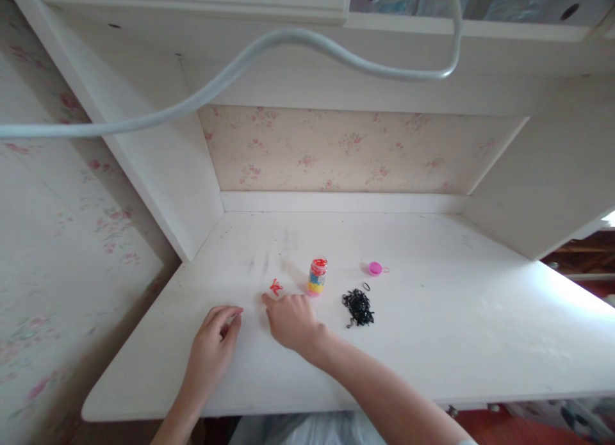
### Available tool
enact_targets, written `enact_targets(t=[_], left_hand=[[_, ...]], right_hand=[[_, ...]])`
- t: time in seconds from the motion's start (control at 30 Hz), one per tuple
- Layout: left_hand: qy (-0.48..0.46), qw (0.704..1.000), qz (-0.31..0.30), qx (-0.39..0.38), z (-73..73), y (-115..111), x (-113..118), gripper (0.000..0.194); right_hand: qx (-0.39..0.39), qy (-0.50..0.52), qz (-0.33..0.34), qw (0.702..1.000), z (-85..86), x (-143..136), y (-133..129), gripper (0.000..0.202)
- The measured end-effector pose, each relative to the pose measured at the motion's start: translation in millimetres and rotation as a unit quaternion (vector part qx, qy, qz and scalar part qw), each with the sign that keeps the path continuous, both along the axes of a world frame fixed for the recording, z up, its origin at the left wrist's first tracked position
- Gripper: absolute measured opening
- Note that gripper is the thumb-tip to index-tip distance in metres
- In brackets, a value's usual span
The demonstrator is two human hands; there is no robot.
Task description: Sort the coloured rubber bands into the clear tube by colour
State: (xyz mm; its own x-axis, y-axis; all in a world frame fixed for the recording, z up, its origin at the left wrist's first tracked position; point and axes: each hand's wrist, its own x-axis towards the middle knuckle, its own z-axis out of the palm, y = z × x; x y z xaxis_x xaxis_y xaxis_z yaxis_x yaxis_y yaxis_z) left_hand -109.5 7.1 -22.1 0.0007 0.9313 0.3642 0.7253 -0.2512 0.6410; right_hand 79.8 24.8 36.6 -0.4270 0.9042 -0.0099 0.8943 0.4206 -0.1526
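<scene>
On the white desk stands a small clear bottle point(316, 278) with red, blue and yellow layers inside. Left of it lies a little heap of red bands point(275, 287). My right hand point(291, 318) is just below the red bands, its fingertips near the desk; what it holds, if anything, is too small to tell. My left hand point(218, 335) rests to the left, thumb and fingers pinched together around something I cannot make out. A pile of black bands point(359, 307) lies right of the bottle, with a single black band point(366, 286) above it.
A pink cap point(375, 269) lies on the white desk point(456, 323) behind the black pile. A pale cable point(298, 35) hangs across the upper view. Shelf side panels point(158, 150) rise at left and right, with a floral wall behind.
</scene>
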Motion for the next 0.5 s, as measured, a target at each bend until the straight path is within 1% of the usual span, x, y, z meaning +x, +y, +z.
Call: enact_targets(t=[0.1,0.17,0.23,0.33,0.4,0.47,0.5], left_hand=[[-0.011,1.0,-0.004,0.004,-2.9,4,-4,0.024],[-0.015,1.0,-0.01,-0.002,-5.3,7,-5,0.024],[-0.017,1.0,-0.012,-0.01,-7.8,7,-6,0.025],[-0.02,1.0,-0.013,-0.018,-10.2,6,-5,0.026],[-0.021,0.999,-0.015,-0.028,-10.4,6,-5,0.027],[-0.012,0.999,-0.016,-0.041,-9.8,5,-4,0.028],[-0.006,0.999,-0.016,-0.046,-9.5,4,-4,0.029]], right_hand=[[-0.02,-0.027,0.005,0.999,-4.1,-13,17,0.023],[-0.02,-0.03,0.001,0.999,-5.8,-17,22,0.022],[-0.018,-0.036,-0.002,0.999,-6.5,-18,21,0.021],[-0.015,-0.034,0.011,0.999,-5.2,-13,13,0.019],[0.002,0.007,0.017,1.0,-0.9,-4,3,0.017],[0.029,0.094,0.015,0.995,7.3,10,-6,0.021],[0.042,0.151,0.011,0.988,12.6,20,-9,0.023]])
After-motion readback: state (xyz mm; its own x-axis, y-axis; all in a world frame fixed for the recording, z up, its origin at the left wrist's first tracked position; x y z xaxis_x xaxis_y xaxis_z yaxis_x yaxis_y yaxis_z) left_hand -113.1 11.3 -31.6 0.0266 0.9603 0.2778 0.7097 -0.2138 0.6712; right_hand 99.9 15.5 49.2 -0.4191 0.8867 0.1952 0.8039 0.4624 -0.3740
